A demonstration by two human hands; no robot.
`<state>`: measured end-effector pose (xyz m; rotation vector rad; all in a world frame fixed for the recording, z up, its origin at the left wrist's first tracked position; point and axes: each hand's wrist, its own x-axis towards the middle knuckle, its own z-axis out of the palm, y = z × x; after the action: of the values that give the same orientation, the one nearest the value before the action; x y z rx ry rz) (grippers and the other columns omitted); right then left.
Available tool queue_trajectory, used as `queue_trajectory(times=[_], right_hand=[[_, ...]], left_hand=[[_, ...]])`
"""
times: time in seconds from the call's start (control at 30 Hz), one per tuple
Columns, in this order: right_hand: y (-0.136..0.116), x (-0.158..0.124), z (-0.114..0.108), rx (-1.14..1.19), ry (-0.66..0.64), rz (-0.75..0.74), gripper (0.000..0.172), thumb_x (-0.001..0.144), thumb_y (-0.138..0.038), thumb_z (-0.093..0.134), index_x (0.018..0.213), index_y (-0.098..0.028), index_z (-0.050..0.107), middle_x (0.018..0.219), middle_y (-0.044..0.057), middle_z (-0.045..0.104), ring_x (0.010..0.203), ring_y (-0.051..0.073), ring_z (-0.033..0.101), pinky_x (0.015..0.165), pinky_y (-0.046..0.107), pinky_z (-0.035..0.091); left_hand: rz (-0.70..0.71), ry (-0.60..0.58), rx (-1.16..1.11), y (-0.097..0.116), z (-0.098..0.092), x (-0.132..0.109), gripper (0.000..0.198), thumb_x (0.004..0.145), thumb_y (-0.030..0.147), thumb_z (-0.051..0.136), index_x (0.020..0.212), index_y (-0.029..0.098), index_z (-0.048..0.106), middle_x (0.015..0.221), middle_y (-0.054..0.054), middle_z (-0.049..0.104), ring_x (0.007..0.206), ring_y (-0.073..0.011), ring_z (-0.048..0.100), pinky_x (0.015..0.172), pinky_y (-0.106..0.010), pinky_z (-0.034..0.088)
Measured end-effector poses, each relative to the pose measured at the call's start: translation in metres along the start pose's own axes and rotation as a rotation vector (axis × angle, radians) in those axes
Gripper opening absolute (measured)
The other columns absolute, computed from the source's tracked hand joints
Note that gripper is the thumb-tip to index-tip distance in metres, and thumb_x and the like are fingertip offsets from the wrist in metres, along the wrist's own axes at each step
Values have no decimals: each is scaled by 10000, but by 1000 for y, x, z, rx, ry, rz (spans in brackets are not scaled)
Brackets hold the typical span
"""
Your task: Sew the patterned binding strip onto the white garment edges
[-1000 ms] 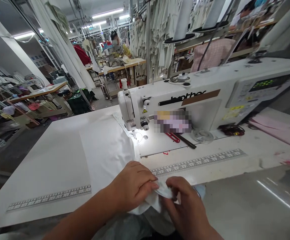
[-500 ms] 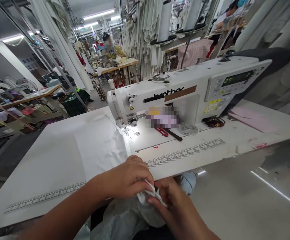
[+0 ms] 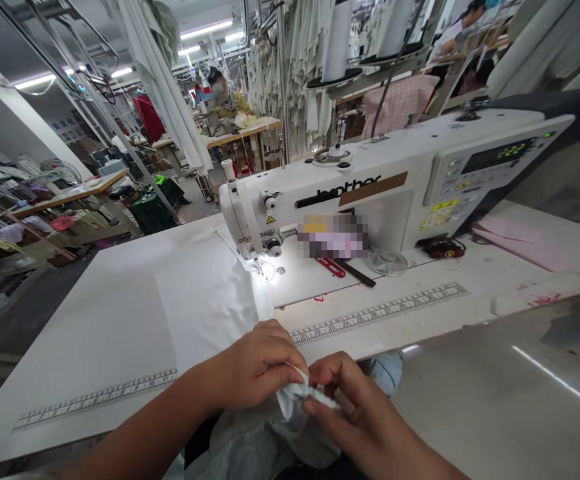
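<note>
From the head view, with twelve at the top of the frame, the left hand (image 3: 260, 363) pinches a folded edge of white fabric (image 3: 215, 303) between thumb and fingers. The right hand (image 3: 357, 410), at its four o'clock, grips the same bunched edge between thumb and fingertips. The hands nearly meet, just off the near edge of the sewing table (image 3: 95, 293).

The fabric spreads flat from the left hand toward ten and eleven o'clock, its right edge running up to the presser foot (image 3: 259, 268) of the Brother sewing machine (image 3: 395, 217) at twelve. Whether the foot is lowered onto it is too small to tell. Paler, crumpled cloth (image 3: 250, 440) hangs at six o'clock in the lap; I cannot tell whether it is one piece with the panel. Red-handled thread snips (image 3: 331, 268) lie at the foot's three o'clock, and a printed measuring strip (image 3: 380, 313) crosses the tabletop at the right hand's one o'clock.

The likeliest trouble is a twisted or uneven fold, caused by the small, bunched grip. A hard pull toward six could drag the panel askew at the needle, and slack cloth in the lap could snag on the table edge and pucker the seam line.
</note>
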<state>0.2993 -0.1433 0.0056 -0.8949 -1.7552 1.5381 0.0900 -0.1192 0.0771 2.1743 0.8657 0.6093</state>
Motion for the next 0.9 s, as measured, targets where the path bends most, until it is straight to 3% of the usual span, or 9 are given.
queue_trajectory(times=[0.13, 0.33, 0.53, 0.67, 0.73, 0.9], right_hand=[[3, 1, 6, 9, 48, -7, 141, 975, -356, 464, 894, -258, 404, 851, -19, 505, 727, 137, 481, 638, 248, 440], [2, 10, 7, 4, 74, 36, 165, 964, -382, 486, 883, -247, 436, 818, -17, 537, 716, 142, 494, 631, 259, 445], [4, 1, 13, -76, 120, -38, 144, 955, -352, 490, 863, -245, 463, 775, -19, 569, 678, 136, 531, 604, 245, 469], [-7, 0, 4, -25, 24, -39, 153, 991, -325, 406, 1081, -266, 514, 880, 9, 647, 752, 147, 613, 634, 249, 513], [-12, 5, -5, -112, -28, -110, 226, 996, -270, 388, 1178, -295, 520, 918, 4, 666, 789, 142, 633, 684, 258, 522], [-22, 28, -27, -595, -241, -503, 420, 936, -104, 465, 1282, -330, 541, 936, 3, 679, 806, 140, 630, 692, 256, 504]], left_hand=[[-21, 36, 31, 0, 2, -1, 254, 938, 287, 489, 828, 164, 683, 696, -27, 615, 702, -147, 563, 815, -322, 427], [-30, 206, 84, -7, 15, -1, 277, 900, 295, 542, 677, 169, 646, 591, -9, 589, 648, -146, 536, 750, -320, 418], [-4, 71, 63, -9, 6, -7, 311, 974, 284, 431, 843, 173, 690, 722, -35, 649, 717, -149, 585, 847, -352, 413], [-32, 94, 92, -9, 1, -8, 339, 960, 388, 480, 828, 192, 723, 795, -51, 639, 805, -168, 580, 852, -341, 439], [-39, 78, 59, -9, 0, -7, 328, 947, 394, 508, 808, 189, 724, 795, -50, 639, 809, -166, 585, 838, -322, 457], [-57, 85, -106, -16, 4, -4, 292, 886, 386, 605, 710, 168, 687, 762, -53, 656, 768, -157, 605, 784, -296, 491]])
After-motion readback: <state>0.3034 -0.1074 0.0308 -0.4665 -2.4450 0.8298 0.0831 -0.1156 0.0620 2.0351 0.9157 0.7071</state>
